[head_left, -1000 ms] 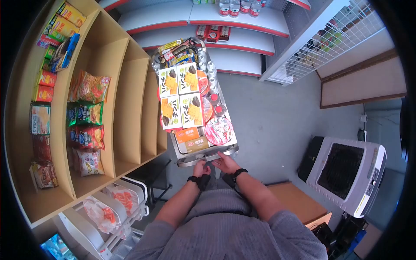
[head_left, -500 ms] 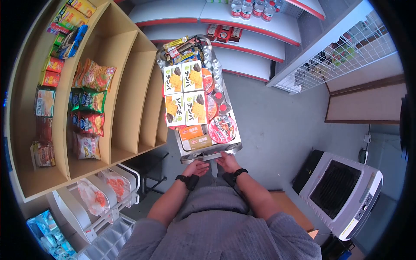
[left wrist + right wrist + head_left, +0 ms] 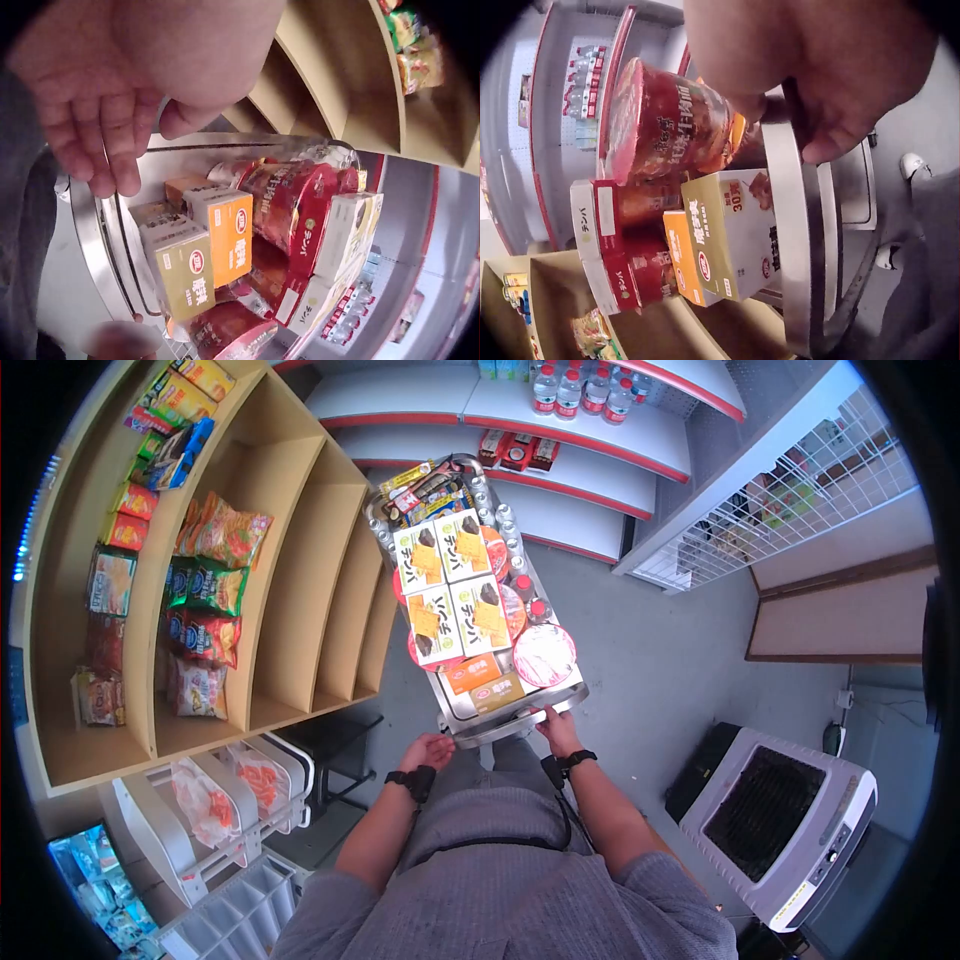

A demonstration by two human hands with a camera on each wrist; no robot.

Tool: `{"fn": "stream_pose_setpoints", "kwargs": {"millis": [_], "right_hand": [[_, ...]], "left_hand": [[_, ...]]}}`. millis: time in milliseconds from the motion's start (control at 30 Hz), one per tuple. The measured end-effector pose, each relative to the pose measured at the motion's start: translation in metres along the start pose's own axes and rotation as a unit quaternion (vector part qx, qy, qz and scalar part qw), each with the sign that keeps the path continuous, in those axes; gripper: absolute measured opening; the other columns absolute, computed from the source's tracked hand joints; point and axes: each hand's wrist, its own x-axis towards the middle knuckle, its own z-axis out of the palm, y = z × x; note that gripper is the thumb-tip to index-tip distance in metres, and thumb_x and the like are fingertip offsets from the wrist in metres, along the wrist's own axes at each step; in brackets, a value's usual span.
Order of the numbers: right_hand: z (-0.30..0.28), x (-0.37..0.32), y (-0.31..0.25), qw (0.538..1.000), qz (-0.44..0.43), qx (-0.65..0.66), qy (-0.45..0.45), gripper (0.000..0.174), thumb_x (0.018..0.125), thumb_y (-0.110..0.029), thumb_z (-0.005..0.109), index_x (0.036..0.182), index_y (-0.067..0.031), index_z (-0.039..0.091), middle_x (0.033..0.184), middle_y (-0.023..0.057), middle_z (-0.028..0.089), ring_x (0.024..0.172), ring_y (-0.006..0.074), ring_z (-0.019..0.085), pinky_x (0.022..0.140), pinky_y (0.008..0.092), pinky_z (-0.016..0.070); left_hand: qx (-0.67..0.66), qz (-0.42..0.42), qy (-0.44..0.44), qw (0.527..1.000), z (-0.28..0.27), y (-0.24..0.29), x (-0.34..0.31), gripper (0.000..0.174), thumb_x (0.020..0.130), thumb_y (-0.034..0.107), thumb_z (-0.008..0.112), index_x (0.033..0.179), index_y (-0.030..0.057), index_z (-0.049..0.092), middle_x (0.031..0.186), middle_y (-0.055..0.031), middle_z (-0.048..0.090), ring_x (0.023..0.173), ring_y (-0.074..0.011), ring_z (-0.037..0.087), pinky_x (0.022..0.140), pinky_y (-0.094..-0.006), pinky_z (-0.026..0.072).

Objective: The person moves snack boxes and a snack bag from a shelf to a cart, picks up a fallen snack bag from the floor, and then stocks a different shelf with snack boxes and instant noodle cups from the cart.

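A metal trolley loaded with packaged food stands in front of the person. The right hand grips its curved metal handle, near the right end. At the handle's left end is the left hand, its fingers extended and loosely together over the rail in the left wrist view. On the trolley's near end lie an orange box and a tan box, beside an instant noodle tub. Several white cracker boxes rest behind them, with small bottles along the right side.
A wooden shelf unit with snack bags runs along the left. White shelves with bottled water stand ahead. To the right are a wire rack and an air cooler. White bins stand lower left.
The trolley has shifted right in the head view and turned slightly, its near end swinging right. The hands have moved apart, the left one going left and the right one staying at the handle.
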Motion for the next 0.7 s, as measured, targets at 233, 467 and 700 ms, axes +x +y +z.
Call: {"fn": "stream_pose_setpoints", "kwargs": {"millis": [233, 467, 700], "right_hand": [[-0.028, 0.018, -0.016, 0.999, -0.04, -0.013, 0.024, 0.024, 0.107, -0.021, 0.051, 0.127, -0.0075, 0.053, 0.107, 0.0066, 0.074, 0.086, 0.0115, 0.063, 0.074, 0.0288, 0.0506], [-0.057, 0.042, -0.028, 0.991, -0.1, -0.064, 0.064, 0.024, 0.107, -0.023, 0.052, 0.126, -0.0076, 0.053, 0.102, 0.0042, 0.075, 0.081, 0.0107, 0.062, 0.071, 0.029, 0.0492], [-0.066, 0.059, -0.037, 0.978, -0.147, -0.066, 0.129, 0.028, 0.107, -0.019, 0.052, 0.129, -0.0019, 0.049, 0.1, 0.0092, 0.074, 0.079, 0.0119, 0.063, 0.068, 0.029, 0.0488]], "left_hand": [[0.009, 0.021, 0.035, 0.999, 0.01, 0.006, -0.018, 0.029, 0.101, 0.026, 0.049, 0.113, 0.0022, 0.061, 0.101, -0.0121, 0.073, 0.094, -0.0265, 0.07, 0.086, -0.0365, 0.0561], [0.017, 0.039, 0.043, 0.998, 0.01, 0.015, -0.012, 0.024, 0.098, 0.023, 0.055, 0.11, 0.0035, 0.062, 0.097, -0.0103, 0.073, 0.091, -0.0263, 0.069, 0.083, -0.0364, 0.0563], [0.03, 0.062, 0.053, 0.996, 0.002, 0.05, -0.012, 0.021, 0.098, 0.022, 0.055, 0.104, 0.0038, 0.064, 0.095, -0.0117, 0.073, 0.09, -0.0276, 0.07, 0.078, -0.0382, 0.0571]]}}
